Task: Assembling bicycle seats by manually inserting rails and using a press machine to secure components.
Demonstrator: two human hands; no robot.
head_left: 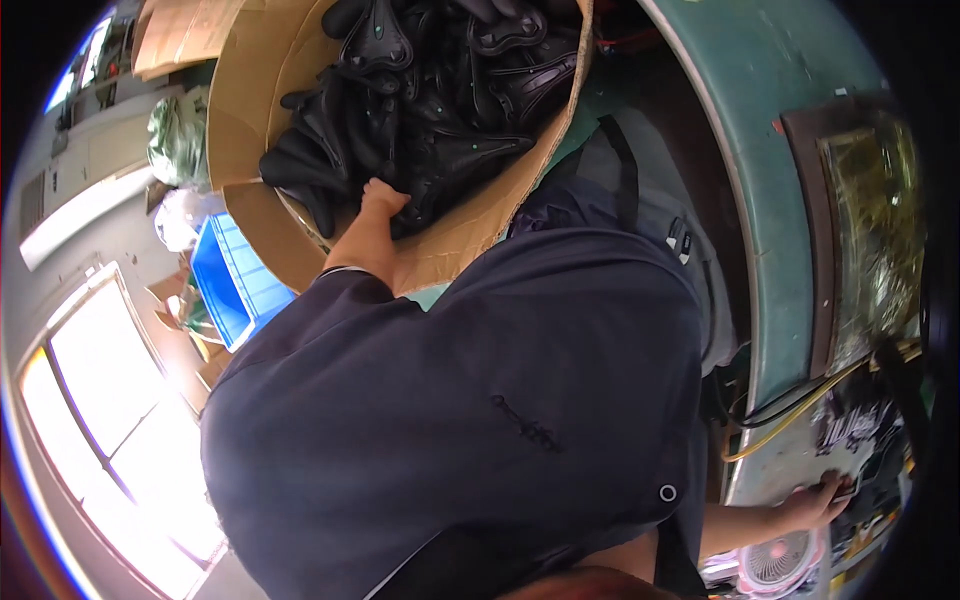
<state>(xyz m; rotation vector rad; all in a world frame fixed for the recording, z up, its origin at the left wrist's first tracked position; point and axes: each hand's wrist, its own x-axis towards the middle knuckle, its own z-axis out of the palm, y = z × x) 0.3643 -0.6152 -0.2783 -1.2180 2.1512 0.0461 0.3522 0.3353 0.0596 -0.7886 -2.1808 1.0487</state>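
Note:
My left hand (384, 197) reaches into a large cardboard box (240, 130), its fingers curled against a black bicycle saddle (440, 165) in the pile. Around it lie several more black saddles, such as one saddle (378, 45) farther back, heaped at different angles. Far off to the lower right, my right hand (815, 504) is at the workbench's near end. Its fingers are bent round a small dark object (845, 489) whose kind I cannot make out.
A green-topped workbench (770, 250) runs along my right, with a brown-framed panel (870, 230) and a yellow cable (790, 425) on it. A pink fan (778, 562) stands near my right forearm. Left of the box are a blue crate (235, 275) and plastic bags (180, 145).

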